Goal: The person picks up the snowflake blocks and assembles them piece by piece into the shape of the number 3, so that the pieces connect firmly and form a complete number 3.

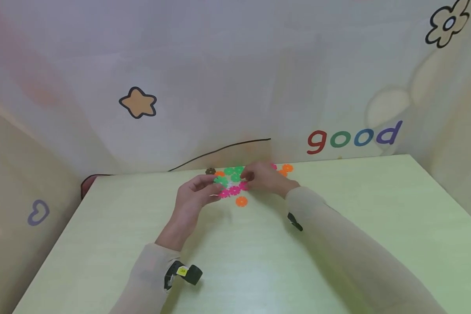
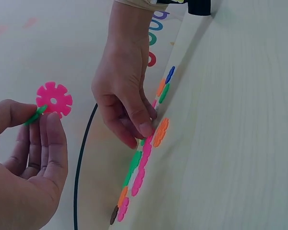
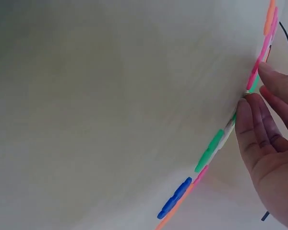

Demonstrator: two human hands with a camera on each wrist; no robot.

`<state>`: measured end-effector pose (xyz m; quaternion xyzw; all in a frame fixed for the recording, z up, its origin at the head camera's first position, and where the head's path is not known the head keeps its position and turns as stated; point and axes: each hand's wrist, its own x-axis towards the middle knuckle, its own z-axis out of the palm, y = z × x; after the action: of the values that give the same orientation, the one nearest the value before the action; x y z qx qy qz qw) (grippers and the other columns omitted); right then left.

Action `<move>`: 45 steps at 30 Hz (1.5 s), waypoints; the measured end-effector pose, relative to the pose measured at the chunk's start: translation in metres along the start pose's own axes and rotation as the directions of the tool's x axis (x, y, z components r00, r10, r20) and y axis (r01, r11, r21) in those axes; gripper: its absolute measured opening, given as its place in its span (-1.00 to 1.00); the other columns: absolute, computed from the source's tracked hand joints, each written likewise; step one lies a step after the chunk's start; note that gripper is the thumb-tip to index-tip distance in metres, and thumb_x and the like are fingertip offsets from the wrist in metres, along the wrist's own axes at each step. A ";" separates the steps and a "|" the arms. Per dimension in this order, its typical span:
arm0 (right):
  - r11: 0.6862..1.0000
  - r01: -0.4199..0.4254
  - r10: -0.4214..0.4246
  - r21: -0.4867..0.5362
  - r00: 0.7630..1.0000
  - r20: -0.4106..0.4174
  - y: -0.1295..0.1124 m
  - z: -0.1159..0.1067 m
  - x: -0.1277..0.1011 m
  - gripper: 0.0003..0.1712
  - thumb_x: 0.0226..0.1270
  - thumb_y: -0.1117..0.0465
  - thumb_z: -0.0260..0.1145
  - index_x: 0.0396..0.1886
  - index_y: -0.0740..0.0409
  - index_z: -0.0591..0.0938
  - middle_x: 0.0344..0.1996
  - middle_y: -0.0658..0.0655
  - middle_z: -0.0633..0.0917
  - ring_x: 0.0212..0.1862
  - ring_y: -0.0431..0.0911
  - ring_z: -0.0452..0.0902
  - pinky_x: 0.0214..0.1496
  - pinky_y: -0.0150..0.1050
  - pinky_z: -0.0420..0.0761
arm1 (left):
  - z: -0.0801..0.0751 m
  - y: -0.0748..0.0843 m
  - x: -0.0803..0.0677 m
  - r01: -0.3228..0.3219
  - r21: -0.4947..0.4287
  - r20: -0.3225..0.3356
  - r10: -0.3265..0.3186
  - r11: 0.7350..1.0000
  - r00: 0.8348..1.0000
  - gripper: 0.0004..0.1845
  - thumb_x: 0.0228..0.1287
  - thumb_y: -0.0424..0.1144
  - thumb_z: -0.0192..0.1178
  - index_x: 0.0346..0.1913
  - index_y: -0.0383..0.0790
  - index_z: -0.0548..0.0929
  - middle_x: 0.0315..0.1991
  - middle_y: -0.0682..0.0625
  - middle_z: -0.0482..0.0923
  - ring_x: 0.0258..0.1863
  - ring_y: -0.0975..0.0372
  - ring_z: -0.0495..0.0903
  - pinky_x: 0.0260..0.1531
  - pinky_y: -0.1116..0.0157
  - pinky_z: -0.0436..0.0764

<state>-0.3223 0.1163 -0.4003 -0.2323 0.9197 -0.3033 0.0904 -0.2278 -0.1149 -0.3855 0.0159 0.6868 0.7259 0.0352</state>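
Left wrist view shows your left hand (image 2: 24, 167) pinching a small green piece (image 2: 35, 116) between thumb and fingertips, with a pink snowflake disc (image 2: 54, 99) slotted onto it and standing clear above your fingers. That pair is lifted off the counter (image 2: 240, 124), near its far edge at about the middle.

Your right hand (image 2: 125, 96) is just beside it, fingers curled down onto the row of flat discs on the counter. Its thumb and forefinger close on a piece at the counter surface, next to an orange disc (image 2: 160, 132); you cannot tell from this angle exactly which disc it grips. The right wrist view puts the fingertips (image 3: 249, 108) at a pink and green stretch of the row, touching it.

From the head view your two hands meet over the cluster: left hand (image 1: 194, 198) on the near left side, right hand (image 1: 264, 179) on the far right side. Green discs (image 1: 231, 173) lie at the back of the cluster, pink discs (image 1: 233, 190) in front, and one orange disc (image 1: 241, 201) sits alone just nearer to you. More orange discs (image 1: 286, 168) lie by the far edge, behind your right hand, and a dark brown disc (image 1: 210, 171) sits at the far edge to the left of the green ones.

A thin black cable (image 1: 220, 150) runs along the wall behind the far edge.
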 end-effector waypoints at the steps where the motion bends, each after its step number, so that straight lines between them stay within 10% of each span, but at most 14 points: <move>1: 1.000 -0.007 0.007 -0.014 1.000 0.008 -0.001 0.000 0.001 -0.66 0.40 0.29 0.51 0.13 0.27 0.76 -0.06 0.15 0.76 0.05 0.06 0.64 0.17 -0.12 0.69 | 0.000 0.000 0.000 0.004 0.000 -0.001 -0.004 1.000 1.000 -0.68 0.46 -0.33 0.37 0.19 -0.34 0.68 0.00 -0.16 0.70 0.10 -0.19 0.70 0.03 0.27 0.75; 19: 0.997 -0.074 0.075 -0.022 0.996 0.042 -0.005 0.001 0.000 -0.73 0.40 0.26 0.51 0.00 0.22 0.66 -0.13 0.11 0.68 -0.03 0.03 0.56 0.11 -0.15 0.66 | -0.002 0.001 0.002 0.007 -0.002 0.006 -0.007 1.000 1.000 -0.73 0.47 -0.31 0.36 0.12 -0.37 0.71 -0.03 -0.14 0.73 -0.15 0.09 0.78 0.01 0.25 0.76; 32: 0.907 0.105 -0.030 0.409 0.982 -0.186 -0.028 -0.006 -0.044 -0.83 0.43 0.36 0.46 -0.02 0.20 0.75 -0.20 0.10 0.80 -0.06 0.18 0.76 0.11 0.14 0.74 | -0.004 -0.001 0.001 -0.012 0.004 0.038 0.012 1.000 0.999 -0.70 0.47 -0.27 0.38 0.13 -0.38 0.74 -0.07 -0.10 0.74 -0.13 0.02 0.76 0.02 0.23 0.76; 45: 0.877 0.196 -0.049 0.438 0.945 -0.325 -0.041 -0.007 -0.065 -0.87 0.39 0.26 0.54 -0.10 0.06 0.85 -0.19 -0.02 0.83 -0.14 -0.06 0.76 0.08 0.11 0.73 | -0.005 0.000 0.000 -0.019 0.013 0.053 0.019 1.000 0.998 -0.70 0.48 -0.25 0.38 0.13 -0.37 0.75 -0.09 -0.10 0.76 -0.14 0.06 0.78 0.03 0.25 0.75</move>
<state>-0.2523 0.1222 -0.3680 -0.2131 0.8063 -0.5515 -0.0188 -0.2285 -0.1195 -0.3856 0.0419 0.6902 0.7210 0.0465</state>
